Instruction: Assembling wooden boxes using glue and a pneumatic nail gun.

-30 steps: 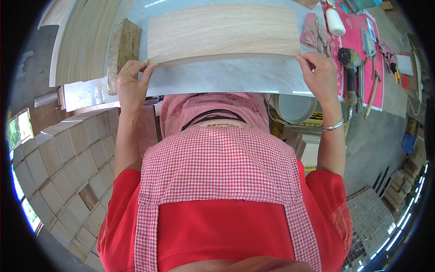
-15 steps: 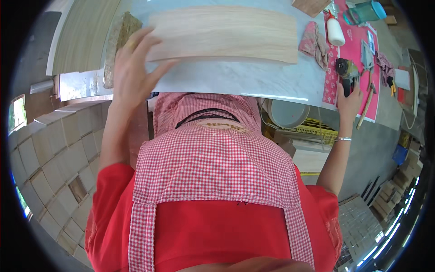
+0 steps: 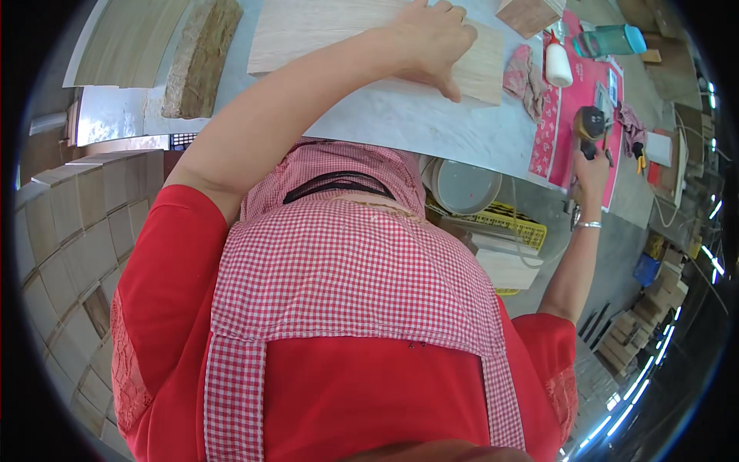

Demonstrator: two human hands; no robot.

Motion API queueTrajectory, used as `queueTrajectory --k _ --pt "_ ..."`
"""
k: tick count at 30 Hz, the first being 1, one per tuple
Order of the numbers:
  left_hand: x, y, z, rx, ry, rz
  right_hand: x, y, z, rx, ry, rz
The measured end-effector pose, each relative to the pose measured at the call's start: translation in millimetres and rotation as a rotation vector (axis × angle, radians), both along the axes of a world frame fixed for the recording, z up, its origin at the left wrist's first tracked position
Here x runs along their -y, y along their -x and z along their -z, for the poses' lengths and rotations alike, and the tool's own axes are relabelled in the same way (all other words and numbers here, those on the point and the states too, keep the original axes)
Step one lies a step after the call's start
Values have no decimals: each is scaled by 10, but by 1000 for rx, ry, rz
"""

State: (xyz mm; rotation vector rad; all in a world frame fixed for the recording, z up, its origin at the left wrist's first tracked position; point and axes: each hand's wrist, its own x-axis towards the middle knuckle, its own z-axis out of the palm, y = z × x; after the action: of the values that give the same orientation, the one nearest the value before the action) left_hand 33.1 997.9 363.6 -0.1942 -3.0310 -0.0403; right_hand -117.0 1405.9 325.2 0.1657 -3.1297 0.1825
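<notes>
A pale wooden board (image 3: 331, 31) lies lengthwise across the white tabletop in front of me. My left hand (image 3: 435, 46) rests over its right half, thumb spread away toward the near edge and the other fingers curved over the wood. On the right, my right hand (image 3: 591, 175) is wrapped around the handle of a nail gun (image 3: 590, 123) with a round dark head. A metal fitting shows at the handle's lower end. The tool is over the pink sheet (image 3: 543, 146) at the table's right side.
A rough brown wood block (image 3: 202, 61) and stacked pale panels (image 3: 127, 42) stand at the left. Toward the right are a wooden block (image 3: 530, 15), a crumpled pink cloth (image 3: 523, 81), a white glue bottle (image 3: 557, 63) and a teal bottle (image 3: 612, 41). A yellow crate (image 3: 527, 227) sits below the table.
My left hand has swung right from beside the rough block onto the board's right half. My right hand has lifted or shifted the nail gun slightly toward me. The view has turned a little.
</notes>
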Motion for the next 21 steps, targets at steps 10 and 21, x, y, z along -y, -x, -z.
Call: queueTrajectory --k 10,21 --pt "111 99 0 155 -256 92 1147 -1248 -1073 276 584 -167" --pt "65 53 -33 122 -175 19 1358 -1261 -1131 372 548 -244"
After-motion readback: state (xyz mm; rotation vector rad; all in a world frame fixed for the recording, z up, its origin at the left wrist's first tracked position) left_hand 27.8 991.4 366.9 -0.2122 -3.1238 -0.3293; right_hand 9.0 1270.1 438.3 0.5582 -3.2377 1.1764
